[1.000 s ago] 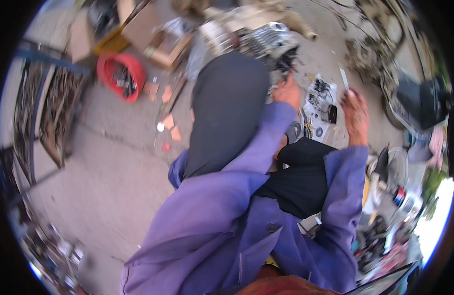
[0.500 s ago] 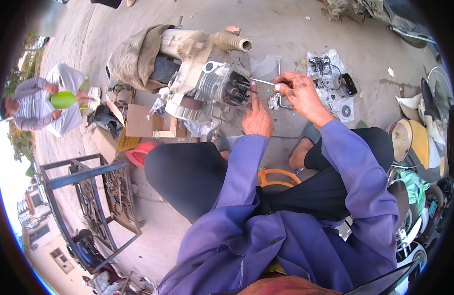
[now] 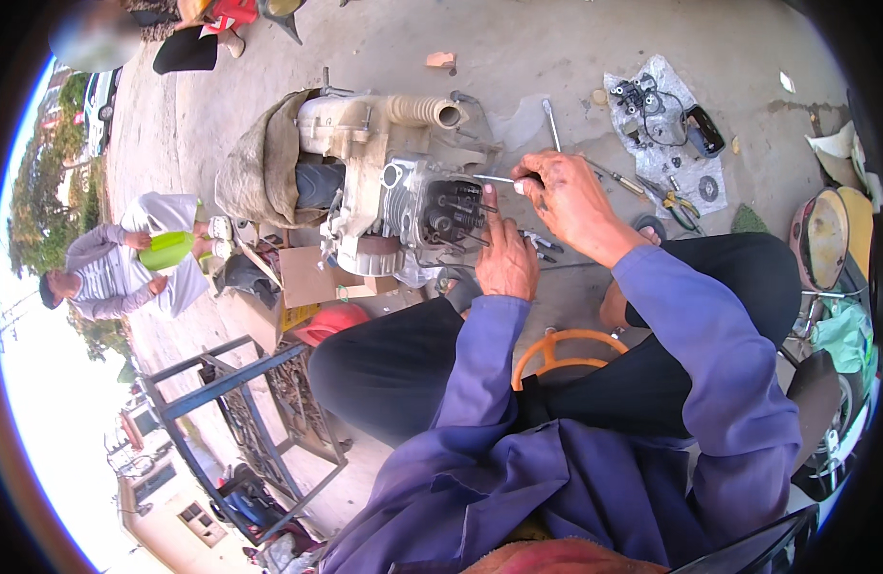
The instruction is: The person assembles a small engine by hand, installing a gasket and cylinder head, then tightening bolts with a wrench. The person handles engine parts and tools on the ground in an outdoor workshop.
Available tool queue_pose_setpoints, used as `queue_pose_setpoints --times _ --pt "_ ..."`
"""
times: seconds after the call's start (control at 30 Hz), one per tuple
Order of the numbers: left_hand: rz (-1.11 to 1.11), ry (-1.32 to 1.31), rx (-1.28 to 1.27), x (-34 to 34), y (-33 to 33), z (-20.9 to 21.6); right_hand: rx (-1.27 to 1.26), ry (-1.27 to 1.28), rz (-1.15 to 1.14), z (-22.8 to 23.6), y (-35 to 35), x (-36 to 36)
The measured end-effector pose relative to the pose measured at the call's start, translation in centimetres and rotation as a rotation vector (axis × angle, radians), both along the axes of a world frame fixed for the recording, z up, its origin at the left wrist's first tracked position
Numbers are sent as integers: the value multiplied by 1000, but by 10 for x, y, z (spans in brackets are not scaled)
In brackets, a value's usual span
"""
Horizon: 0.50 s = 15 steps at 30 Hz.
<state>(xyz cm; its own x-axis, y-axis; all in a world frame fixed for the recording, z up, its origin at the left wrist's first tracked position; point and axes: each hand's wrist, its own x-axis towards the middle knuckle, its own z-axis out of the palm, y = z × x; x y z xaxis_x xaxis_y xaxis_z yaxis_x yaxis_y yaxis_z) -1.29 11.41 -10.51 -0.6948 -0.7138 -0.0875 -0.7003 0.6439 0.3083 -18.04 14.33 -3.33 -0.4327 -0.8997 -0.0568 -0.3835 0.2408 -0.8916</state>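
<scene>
Engine (image 3: 403,196) between hands, open concrete (image 3: 556,48) beyond

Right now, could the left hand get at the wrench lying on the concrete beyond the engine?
Probably, but not straight away. The left hand rests against the engine, and the right hand, holding a thin metal tool, sits between it and the wrench; the concrete around the wrench is bare.

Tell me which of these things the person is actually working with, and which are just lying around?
In use:
- small engine, with its open cylinder end facing the person
- thin metal tool, held in the right hand
- left hand, resting at the engine

Lying about:
- spare parts on a plastic sheet
- pliers
- red basin
- cardboard
- blue metal frame
</scene>
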Motion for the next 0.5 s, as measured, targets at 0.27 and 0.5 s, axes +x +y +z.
queue_pose_setpoints --times 0.27,0.5 --pt "-8 -117 52 0 -3 10 49 -159 -8 -12 -13 -3" --pt "26 -129 82 -4 2 10 56 -171 -12 -20 -22 -3"
